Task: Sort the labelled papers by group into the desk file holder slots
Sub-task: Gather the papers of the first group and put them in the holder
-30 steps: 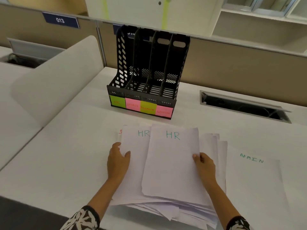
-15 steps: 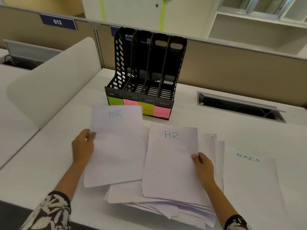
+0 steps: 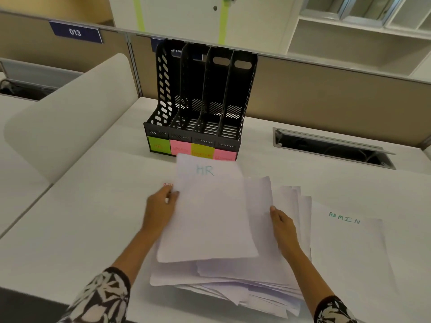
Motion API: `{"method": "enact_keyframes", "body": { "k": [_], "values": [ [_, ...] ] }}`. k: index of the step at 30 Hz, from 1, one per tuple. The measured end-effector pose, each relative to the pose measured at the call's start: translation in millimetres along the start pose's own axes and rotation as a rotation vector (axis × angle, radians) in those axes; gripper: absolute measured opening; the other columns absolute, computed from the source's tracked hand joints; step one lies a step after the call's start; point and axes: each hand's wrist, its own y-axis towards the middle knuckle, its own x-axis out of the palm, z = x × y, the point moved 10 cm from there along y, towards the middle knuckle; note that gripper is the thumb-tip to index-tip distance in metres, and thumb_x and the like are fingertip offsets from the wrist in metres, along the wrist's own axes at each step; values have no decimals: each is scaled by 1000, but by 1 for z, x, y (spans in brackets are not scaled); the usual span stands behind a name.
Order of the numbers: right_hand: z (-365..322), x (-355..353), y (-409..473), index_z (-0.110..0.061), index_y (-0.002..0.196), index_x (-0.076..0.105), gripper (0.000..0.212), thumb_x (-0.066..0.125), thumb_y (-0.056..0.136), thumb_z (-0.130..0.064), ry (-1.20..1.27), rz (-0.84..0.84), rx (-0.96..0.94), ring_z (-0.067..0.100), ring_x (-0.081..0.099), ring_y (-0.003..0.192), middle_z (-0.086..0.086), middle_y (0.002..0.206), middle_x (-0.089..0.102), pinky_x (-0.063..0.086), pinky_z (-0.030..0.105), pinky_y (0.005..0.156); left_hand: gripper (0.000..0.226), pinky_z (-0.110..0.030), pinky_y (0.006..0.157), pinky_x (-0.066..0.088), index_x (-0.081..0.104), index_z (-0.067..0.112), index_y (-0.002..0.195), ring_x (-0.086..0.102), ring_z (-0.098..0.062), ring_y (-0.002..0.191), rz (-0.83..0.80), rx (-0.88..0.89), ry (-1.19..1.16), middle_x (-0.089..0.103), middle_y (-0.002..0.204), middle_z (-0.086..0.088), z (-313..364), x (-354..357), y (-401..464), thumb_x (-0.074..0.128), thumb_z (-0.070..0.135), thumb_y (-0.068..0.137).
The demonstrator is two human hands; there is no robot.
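Note:
A black file holder [image 3: 200, 94] with several slots stands at the back of the desk, with green, pink, yellow and pink sticky labels on its front. My left hand [image 3: 161, 210] grips the left edge of a white sheet marked HR [image 3: 207, 213], held over the paper pile [image 3: 233, 283]. My right hand [image 3: 283, 226] rests on the right side of the second HR sheet [image 3: 261, 206], which lies under the first. A sheet marked ADMIN [image 3: 349, 248] lies flat on the desk to the right of the pile.
A curved white divider [image 3: 65, 117] stands at the left. An open cable tray [image 3: 333, 148] is set into the desk at the right. A beige partition [image 3: 326, 94] runs along the back. The desk's front edge [image 3: 35, 292] is near my left sleeve.
My left hand lifted one HR sheet off to the left, then brought it back to the right over the other HR sheet, covering its label. My right hand stayed in place.

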Motion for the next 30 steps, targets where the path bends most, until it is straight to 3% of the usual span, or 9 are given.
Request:
{"method": "enact_keyframes", "body": {
  "k": [2,4,7,9,13,17,20,24,30],
  "values": [
    [2,6,-1,-22,128,52,54,33,93,-58,41,-78,71,23,50,114,-7,119,52,39,39,100,13,-26,58,39,58,7,80,54,-21,63,-82,35,9,61,72,-8,12,32,-14,59,15,91],
    [0,14,-3,-20,139,40,65,41,89,-61,47,-165,76,24,45,126,-3,137,46,36,42,106,15,-19,57,39,55,9,80,52,-16,62,-122,20,5,58,72,-6,16,52,-24,57,17,92],
    [-2,20,-9,-18,135,42,60,65,84,-41,-21,-243,16,25,55,116,2,132,54,48,43,99,16,-25,62,45,56,5,83,54,-20,66,-127,-3,23,59,76,-10,18,67,-29,57,18,92],
    [0,19,-11,-18,131,46,52,67,85,-29,0,-247,-1,25,58,112,3,127,58,50,45,97,18,-27,71,48,60,4,99,56,-21,77,-113,-20,18,58,92,-9,18,69,-28,59,19,91],
    [-8,9,-11,-20,121,58,38,68,84,-25,179,-265,-7,20,66,102,3,116,68,56,36,87,47,-27,82,48,49,17,126,56,-16,100,-195,-216,-308,53,115,5,13,73,-23,65,36,86],
    [-48,-5,-11,-19,111,66,33,72,80,-27,354,-271,-44,21,70,96,2,106,73,58,32,78,37,-28,84,50,65,34,105,64,-8,100,-492,-381,-691,71,105,16,42,90,-25,71,51,72],
    [-95,-18,-15,-23,100,70,29,75,73,-33,382,-212,-162,17,72,88,-2,100,75,59,28,69,38,-26,76,54,67,30,99,69,-11,92,-529,-251,-633,73,102,7,81,87,-17,76,49,67],
    [-148,-36,-30,-31,86,67,12,73,80,-22,358,-52,-379,8,71,75,-16,81,74,55,18,57,19,-18,61,55,68,32,95,71,-11,83,-328,-17,-728,75,89,10,130,59,2,75,31,77],
    [-141,-31,-35,-38,84,63,17,74,79,-26,298,28,-392,11,69,80,-12,84,71,59,28,67,34,-21,63,56,64,46,100,68,-8,89,-368,54,-734,71,98,12,136,67,2,76,47,69]
  ]
}}
